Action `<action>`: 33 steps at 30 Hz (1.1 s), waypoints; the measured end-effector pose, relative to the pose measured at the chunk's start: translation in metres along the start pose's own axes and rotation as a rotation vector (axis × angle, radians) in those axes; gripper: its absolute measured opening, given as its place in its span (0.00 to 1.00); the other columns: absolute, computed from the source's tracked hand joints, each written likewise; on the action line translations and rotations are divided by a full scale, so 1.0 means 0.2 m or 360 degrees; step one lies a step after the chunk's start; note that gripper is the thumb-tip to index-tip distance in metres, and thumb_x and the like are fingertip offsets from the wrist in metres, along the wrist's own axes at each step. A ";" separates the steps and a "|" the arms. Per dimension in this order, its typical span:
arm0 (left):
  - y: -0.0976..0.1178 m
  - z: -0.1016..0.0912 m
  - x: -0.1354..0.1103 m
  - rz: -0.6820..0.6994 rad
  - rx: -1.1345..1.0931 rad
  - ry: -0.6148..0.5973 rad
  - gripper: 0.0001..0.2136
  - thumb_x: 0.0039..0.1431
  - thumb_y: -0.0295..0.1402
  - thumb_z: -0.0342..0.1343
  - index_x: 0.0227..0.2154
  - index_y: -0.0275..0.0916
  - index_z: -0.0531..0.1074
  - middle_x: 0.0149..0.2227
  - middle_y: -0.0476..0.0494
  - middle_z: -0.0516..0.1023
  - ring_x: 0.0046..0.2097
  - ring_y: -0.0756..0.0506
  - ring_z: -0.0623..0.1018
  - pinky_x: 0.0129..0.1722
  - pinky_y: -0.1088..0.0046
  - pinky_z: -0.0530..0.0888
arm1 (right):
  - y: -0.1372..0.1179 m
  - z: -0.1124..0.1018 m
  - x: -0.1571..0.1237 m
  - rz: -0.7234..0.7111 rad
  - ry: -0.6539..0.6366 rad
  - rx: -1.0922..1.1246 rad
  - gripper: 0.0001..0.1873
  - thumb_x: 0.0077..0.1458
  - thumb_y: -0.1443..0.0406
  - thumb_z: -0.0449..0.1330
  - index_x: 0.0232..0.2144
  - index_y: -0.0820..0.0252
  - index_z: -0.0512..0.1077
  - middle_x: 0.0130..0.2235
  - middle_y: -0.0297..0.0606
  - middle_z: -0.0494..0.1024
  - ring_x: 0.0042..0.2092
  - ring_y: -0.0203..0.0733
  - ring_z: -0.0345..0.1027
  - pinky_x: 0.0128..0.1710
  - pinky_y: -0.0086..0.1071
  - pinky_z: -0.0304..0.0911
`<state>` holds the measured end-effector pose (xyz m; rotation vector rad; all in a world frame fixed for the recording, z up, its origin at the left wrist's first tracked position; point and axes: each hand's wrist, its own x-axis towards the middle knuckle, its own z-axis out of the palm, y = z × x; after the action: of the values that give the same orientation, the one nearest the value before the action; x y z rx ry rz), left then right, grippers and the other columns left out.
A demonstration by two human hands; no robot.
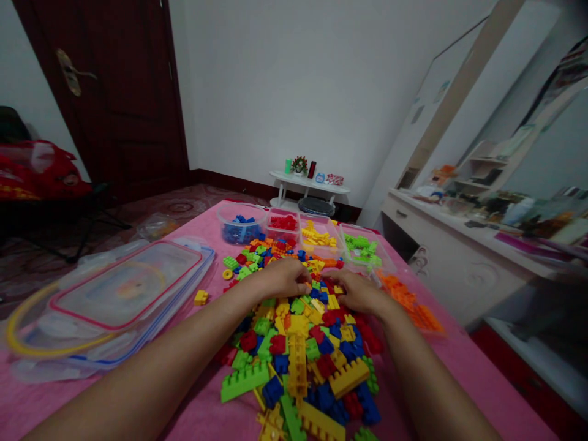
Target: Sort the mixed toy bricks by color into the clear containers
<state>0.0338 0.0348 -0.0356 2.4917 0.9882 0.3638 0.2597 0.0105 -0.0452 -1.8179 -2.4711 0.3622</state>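
A loose heap of toy building bricks (298, 324) in red, blue, yellow, green and orange lies on a pink-covered table (441, 380). My left hand (289, 278) is over the far part of the heap, its fingers curled down; whatever is in them is hidden. Close by on the right, my right hand (357, 291) reaches into the bricks with thumb and forefinger apart, near a small yellow brick (338, 289). Beyond the hands stand a round tub of blue bricks (241, 228), and boxes of red bricks (282, 222), yellow bricks (316, 234) and green bricks (362, 246).
Orange bricks (411, 303) fill a tray at the right edge. Clear lids (128, 288) with red, blue and yellow rims are stacked at the left. One yellow brick (201, 297) lies apart. A dresser (459, 245) stands to the right, and a small white table (310, 182) by the wall.
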 end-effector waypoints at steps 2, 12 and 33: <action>-0.01 0.01 0.00 0.0023 -0.0028 0.0026 0.10 0.50 0.34 0.55 0.33 0.40 0.79 0.27 0.47 0.78 0.27 0.49 0.71 0.25 0.78 0.60 | -0.01 0.02 0.00 -0.0010 0.0030 -0.0005 0.35 0.42 0.73 0.54 0.55 0.51 0.65 0.53 0.40 0.69 0.52 0.44 0.64 0.50 0.33 0.57; 0.01 0.00 0.01 -0.0001 -0.0124 -0.0024 0.10 0.51 0.32 0.54 0.34 0.36 0.78 0.26 0.46 0.77 0.28 0.49 0.72 0.26 0.79 0.64 | -0.02 0.01 0.05 0.0148 0.0230 0.0326 0.11 0.37 0.72 0.56 0.27 0.61 0.71 0.29 0.32 0.73 0.33 0.37 0.65 0.31 0.26 0.57; 0.01 0.01 0.06 -0.0684 -0.2810 -0.0078 0.15 0.62 0.40 0.48 0.43 0.33 0.68 0.32 0.37 0.76 0.31 0.44 0.80 0.24 0.76 0.76 | -0.27 -0.02 0.06 -0.0262 0.1020 0.0753 0.12 0.47 0.71 0.55 0.33 0.59 0.77 0.42 0.39 0.77 0.45 0.40 0.69 0.47 0.33 0.61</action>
<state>0.0452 0.0414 -0.0351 0.6795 0.5927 0.6191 0.2066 0.0075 -0.0299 -1.2714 -1.8727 0.2664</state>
